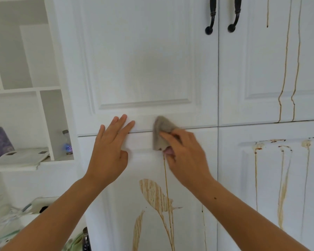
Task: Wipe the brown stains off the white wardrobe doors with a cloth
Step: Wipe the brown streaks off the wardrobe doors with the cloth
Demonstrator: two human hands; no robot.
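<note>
White wardrobe doors [145, 60] fill the view. My right hand [187, 156] presses a grey-brown cloth [161, 131] against the seam between the upper left door and the lower left door [120, 205]. My left hand [110, 151] lies flat, fingers spread, on the same seam just left of the cloth. Brown smears [153, 194] and a thin drip line run down the lower left door below the cloth. Long brown drip lines [286, 60] streak the upper right door, and more drips [283, 178] mark the lower right door.
Two black door handles [211, 17] hang at the top centre. Open white shelves [25, 91] stand to the left, holding a small bottle [67, 143], folded white cloth and a purple item. Clutter and a dark bottle top [85, 234] sit at the lower left.
</note>
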